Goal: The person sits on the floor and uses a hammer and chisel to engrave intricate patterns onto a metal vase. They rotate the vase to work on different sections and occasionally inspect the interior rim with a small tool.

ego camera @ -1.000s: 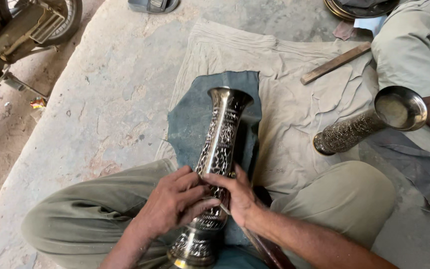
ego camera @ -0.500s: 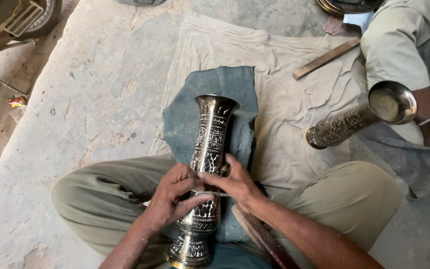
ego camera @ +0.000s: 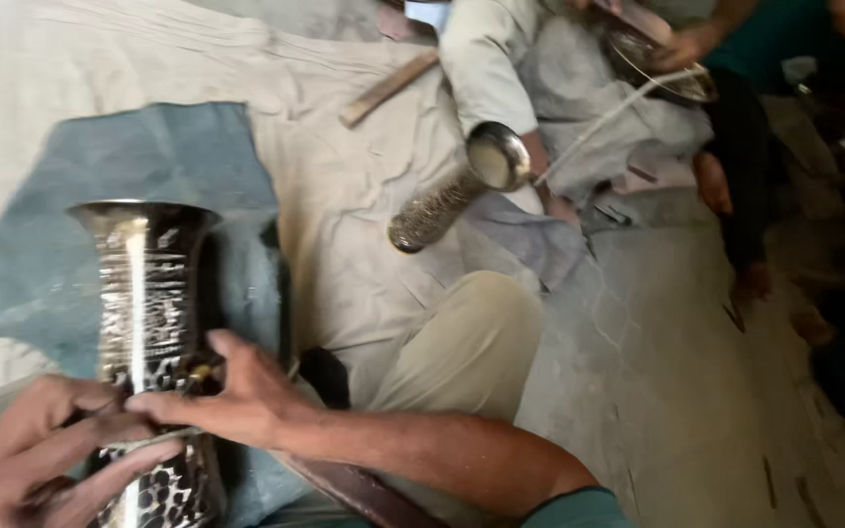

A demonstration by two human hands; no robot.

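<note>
1. One pale cloth (ego camera: 344,196) covers most of the ground, spread from the far left toward the middle, creased and dusty.
2. Grey concrete floor (ego camera: 657,391) fills the right side, cracked and bare beside the cloth.
3. On the cloth at the left lies a blue-grey leather piece (ego camera: 129,166), under the far end of the vase.
4. The person's bent knee (ego camera: 462,342) in tan trousers sits near the middle, just right of the vase.
5. A tall engraved metal vase (ego camera: 144,293), dark with a bright streak down it, stands at the near left over the person's lap, its flared mouth pointing away and its lower part running out of the bottom edge.
6. The right hand (ego camera: 232,396) reaches in from the right, fingers curled against the vase's middle; a small tool seems pinched there, but blur hides it.
7. The left hand (ego camera: 36,455) at the near left corner wraps loosely round the vase's lower body.
8. Farther off, a second engraved vase (ego camera: 452,196) lies tilted in a co-worker's lap, mouth facing right.
9. A wooden stick (ego camera: 388,88) lies on the cloth at the far middle.
</note>
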